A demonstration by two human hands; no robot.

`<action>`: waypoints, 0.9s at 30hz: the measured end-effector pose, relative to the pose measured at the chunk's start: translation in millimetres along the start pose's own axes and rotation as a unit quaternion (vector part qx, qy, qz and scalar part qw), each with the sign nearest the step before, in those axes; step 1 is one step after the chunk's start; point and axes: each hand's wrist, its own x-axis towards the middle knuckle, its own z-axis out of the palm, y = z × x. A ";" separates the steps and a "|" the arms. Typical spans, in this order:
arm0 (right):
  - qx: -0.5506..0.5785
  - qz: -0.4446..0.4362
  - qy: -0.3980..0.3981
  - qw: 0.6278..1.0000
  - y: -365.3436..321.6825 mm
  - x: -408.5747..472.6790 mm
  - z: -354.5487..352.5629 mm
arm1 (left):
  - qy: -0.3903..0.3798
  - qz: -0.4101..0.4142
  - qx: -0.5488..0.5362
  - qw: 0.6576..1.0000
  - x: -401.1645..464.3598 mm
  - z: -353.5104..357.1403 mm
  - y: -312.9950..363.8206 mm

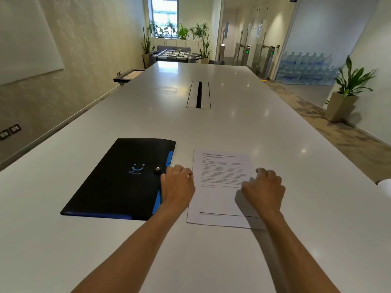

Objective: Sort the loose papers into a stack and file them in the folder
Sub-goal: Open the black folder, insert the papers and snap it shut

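1. A long white table (pixel 232 127) holds a black folder (pixel 114 180) at left and a squared stack of printed papers (pixel 218 199) just right of it.
2. The folder lies flat and closed, its snap tab (pixel 159 169) at the right edge, blue inner edges showing.
3. The left hand (pixel 176 187) sits between folder and papers, fingers curled down, overlapping the folder's right edge; whether it grips anything I cannot tell.
4. The right hand (pixel 263 190) rests over the right side of the papers, fingers bent and spread, fingertips on the sheet, grasping nothing.
5. A cable slot (pixel 198 95) lies farther up the table.
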 end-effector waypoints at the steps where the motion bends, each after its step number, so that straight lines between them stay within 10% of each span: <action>1: 0.019 -0.023 0.018 0.999 -8.8 0.7 0.1 | 0.017 -0.008 -0.007 1.000 2.5 -4.2 -6.0; 12: 0.146 -0.305 -0.045 0.940 -143.0 -20.1 52.0 | -0.076 -0.117 0.023 0.990 18.4 -31.5 -111.8; 27: -0.004 -0.402 -0.071 0.913 -196.5 -23.0 104.6 | -0.136 -0.079 0.016 0.987 7.3 -25.8 -114.7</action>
